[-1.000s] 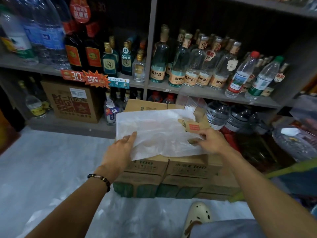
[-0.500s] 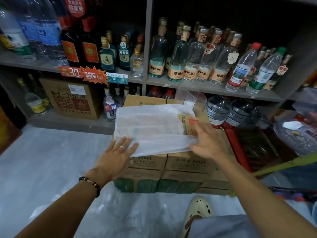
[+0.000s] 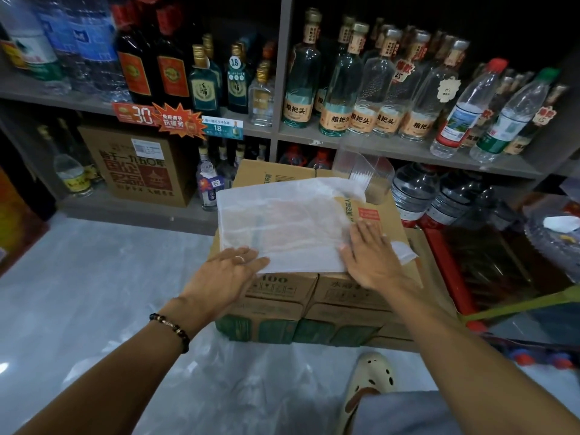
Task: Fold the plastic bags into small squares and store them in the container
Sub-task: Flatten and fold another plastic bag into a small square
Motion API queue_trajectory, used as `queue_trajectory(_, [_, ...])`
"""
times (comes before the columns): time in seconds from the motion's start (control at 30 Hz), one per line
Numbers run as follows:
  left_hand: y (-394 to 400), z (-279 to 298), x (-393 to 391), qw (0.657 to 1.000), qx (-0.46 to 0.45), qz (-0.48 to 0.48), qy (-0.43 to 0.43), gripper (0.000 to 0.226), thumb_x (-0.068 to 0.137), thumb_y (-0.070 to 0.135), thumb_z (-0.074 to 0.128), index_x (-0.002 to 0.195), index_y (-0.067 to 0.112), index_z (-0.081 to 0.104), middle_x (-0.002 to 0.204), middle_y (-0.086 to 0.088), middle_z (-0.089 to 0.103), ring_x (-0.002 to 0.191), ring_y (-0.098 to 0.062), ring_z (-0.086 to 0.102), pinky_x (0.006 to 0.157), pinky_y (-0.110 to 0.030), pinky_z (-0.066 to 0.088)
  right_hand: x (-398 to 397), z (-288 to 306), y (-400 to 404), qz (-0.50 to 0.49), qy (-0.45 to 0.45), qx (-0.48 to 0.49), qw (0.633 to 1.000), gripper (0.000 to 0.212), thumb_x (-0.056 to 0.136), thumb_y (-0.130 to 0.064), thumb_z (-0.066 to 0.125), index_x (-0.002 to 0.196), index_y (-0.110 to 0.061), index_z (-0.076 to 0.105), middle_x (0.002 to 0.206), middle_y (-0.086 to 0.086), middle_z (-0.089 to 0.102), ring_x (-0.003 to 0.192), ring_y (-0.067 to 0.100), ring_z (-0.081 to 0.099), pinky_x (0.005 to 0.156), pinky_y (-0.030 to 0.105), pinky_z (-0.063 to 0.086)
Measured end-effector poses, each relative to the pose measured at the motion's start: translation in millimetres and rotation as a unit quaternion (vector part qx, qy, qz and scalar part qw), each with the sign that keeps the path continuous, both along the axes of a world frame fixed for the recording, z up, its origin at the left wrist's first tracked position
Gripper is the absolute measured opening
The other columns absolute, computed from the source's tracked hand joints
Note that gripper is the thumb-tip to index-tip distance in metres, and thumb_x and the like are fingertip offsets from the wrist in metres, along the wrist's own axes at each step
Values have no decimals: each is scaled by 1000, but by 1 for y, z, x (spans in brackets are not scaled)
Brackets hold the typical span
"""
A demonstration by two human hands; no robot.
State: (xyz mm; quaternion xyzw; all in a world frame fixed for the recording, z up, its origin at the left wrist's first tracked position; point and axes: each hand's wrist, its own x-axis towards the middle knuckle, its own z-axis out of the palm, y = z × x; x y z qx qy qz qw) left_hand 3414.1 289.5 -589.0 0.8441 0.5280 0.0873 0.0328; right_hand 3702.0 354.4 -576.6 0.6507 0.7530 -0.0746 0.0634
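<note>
On top of the stacked cardboard boxes (image 3: pixel 314 293) lies the white plastic bag (image 3: pixel 282 224), spread flat. The left hand (image 3: pixel 224 274) and right hand (image 3: pixel 372 255) press its near corners with straight fingers. A clear container (image 3: pixel 365 171) stands just behind the bag.

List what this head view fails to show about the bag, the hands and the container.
- Plastic bag: layer count unclear; translucent film. The left hand and right hand cover its near corners.
- Clear container: contents unreadable; transparent, and the bag hides its base.
- Cardboard box: most of its top lies under the bag.
- More plastic film on the floor: blurred, extent cut off by both forearms.
</note>
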Motion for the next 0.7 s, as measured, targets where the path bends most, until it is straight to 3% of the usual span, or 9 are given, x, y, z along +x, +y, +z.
queue_trajectory(0.1, [0, -1, 0, 999, -25, 6, -25, 39, 104, 27, 42, 142, 23, 49, 147, -5, 48, 141, -26, 38, 115, -41, 35, -35, 5, 9, 103, 72, -27, 992, 61, 106, -47, 21, 159, -23, 2, 166, 1, -11, 152, 18, -10, 120, 38, -6])
queue_trajectory(0.2, [0, 3, 1, 992, -84, 37, -82, 41, 104, 38, 32, 139, 27, 50, 145, 1, 51, 140, -19, 39, 110, -42, 38, -47, 17, 11, 68, 96, -94, 989, 61, 106, -52, 19, 159, -24, 11, 167, 0, -4, 153, 15, -4, 123, 42, 3])
queue_trajectory(0.27, [0, 9, 2, 980, -102, 46, -162, 44, 101, 46, 30, 127, 29, 61, 126, 2, 65, 120, -23, 56, 97, -42, 47, -40, 30, 6, 13, 185, -120, 975, 66, 101, -61, 27, 157, -25, 24, 166, -3, 9, 152, 16, 8, 122, 42, 10])
queue_trajectory(0.33, [2, 14, 2, 967, -111, 53, -224, 41, 102, 46, 33, 116, 29, 67, 108, 3, 70, 101, -23, 62, 86, -41, 51, -35, 43, -7, 17, 269, -145, 952, 73, 91, -69, 46, 153, -30, 34, 159, -8, 28, 145, 15, 27, 118, 40, 24])
queue_trajectory(0.4, [3, 21, 7, 953, -128, 61, -267, 34, 104, 39, 39, 115, 28, 69, 105, 4, 70, 99, -19, 62, 85, -37, 51, -35, 50, -20, 70, 243, -113, 961, 66, 86, -60, 64, 142, -29, 46, 141, -11, 46, 129, 13, 44, 107, 35, 39])
queue_trajectory(0.43, [3, 27, 11, 946, -141, 66, -286, 32, 104, 36, 41, 116, 26, 69, 108, 5, 70, 102, -18, 62, 87, -34, 50, -33, 50, -23, 96, 230, -81, 965, 51, 88, -51, 67, 130, -28, 53, 130, -10, 54, 120, 13, 51, 100, 35, 45])
queue_trajectory(0.53, [2, 33, 14, 916, -182, 79, -349, 33, 94, 31, 63, 125, 20, 64, 120, 9, 63, 114, -10, 57, 96, -26, 46, -30, 58, -29, 100, 240, 0, 966, 2, 98, -25, 58, 97, -26, 58, 96, -7, 63, 92, 15, 59, 80, 38, 51])
queue_trajectory(0.63, [-2, 33, -4, 914, -199, 55, -348, 74, 73, 39, 84, 138, 26, 51, 130, 16, 56, 118, -4, 54, 103, -28, 45, -23, 76, -29, 91, 227, 4, 970, 14, 100, -22, 51, 88, -26, 57, 89, -6, 62, 85, 14, 58, 74, 36, 46])
queue_trajectory(0.7, [-4, 24, -17, 946, -191, 27, -262, 82, 70, 43, 84, 141, 32, 44, 136, 14, 52, 122, -9, 53, 102, -35, 48, -19, 87, -23, 103, 189, -18, 976, 19, 100, -21, 50, 83, -24, 56, 86, 1, 62, 81, 19, 58, 70, 37, 44])
